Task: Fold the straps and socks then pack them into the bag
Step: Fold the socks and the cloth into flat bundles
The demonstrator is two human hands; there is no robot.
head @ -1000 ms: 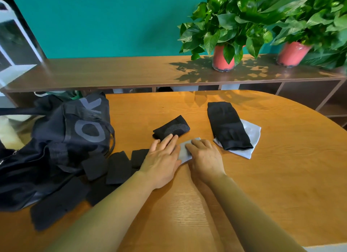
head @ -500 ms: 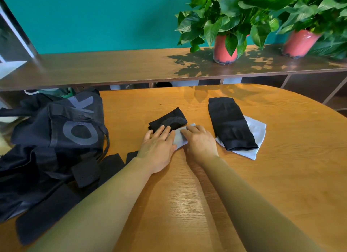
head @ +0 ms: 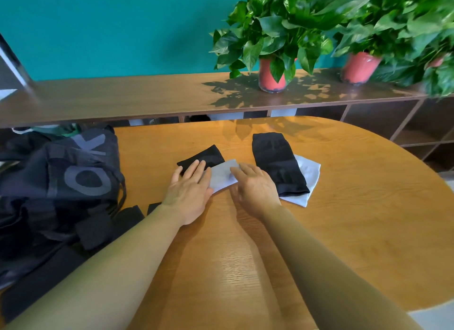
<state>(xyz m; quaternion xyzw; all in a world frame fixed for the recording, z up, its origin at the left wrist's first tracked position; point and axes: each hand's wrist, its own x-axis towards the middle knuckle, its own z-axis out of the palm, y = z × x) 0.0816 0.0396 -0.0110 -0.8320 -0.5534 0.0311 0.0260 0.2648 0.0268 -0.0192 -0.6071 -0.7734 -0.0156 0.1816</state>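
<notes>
1. Between the two hands, near the middle of the desk (head: 356, 243), a small folded white sock (head: 222, 177) lies flat on the wood.
2. The left hand (head: 190, 193) is palm down, its fingers (head: 196, 168) straight and close together. They lie along the sock's left edge, and their tips reach onto a folded black sock (head: 208, 155) just behind it.
3. The right hand (head: 255, 189) is also palm down, its fingers (head: 239, 172) loosely stretched and resting on the right part of the white sock without curling round it. Its thumb is hidden.
4. Just right of that hand, a long black sock (head: 277, 162) lies lengthwise on a second white sock (head: 309, 172), which shows along its right and near edges.
5. At the desk's left end a black bag (head: 61, 182) with grey letters lies slumped. Black straps (head: 94, 229) lie against its near side, partly behind the left forearm.
6. Behind the desk, a brown shelf (head: 122, 96) carries two leafy plants in red pots (head: 271, 80) against a teal wall.
</notes>
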